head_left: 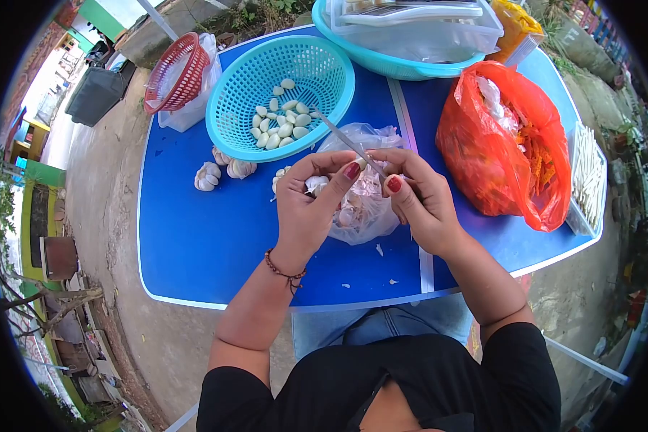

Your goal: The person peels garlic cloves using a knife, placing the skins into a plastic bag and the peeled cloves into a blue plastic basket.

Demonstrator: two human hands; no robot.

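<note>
My left hand (311, 198) is closed, pinching a pale garlic clove (361, 163) between thumb and forefinger. More white garlic (315, 185) is tucked in its curled fingers. My right hand (423, 201) grips a small knife (342, 137), whose blade points up and left across the clove; its handle is hidden in the fingers. Beneath both hands lies a clear plastic bag (371, 229) with papery garlic skins. Beyond them, a turquoise basket (227, 79) holds several peeled cloves (284, 129). Unpeeled garlic bulbs (208, 176) sit left of my left hand.
On the blue table (194, 252), a red plastic bag (475, 158) stands at right beside a tray of white sticks (589, 173). A turquoise basin (403, 70) with clear containers is at the back. A red basket (193, 75) stands back left. Skin scraps lie near the front edge.
</note>
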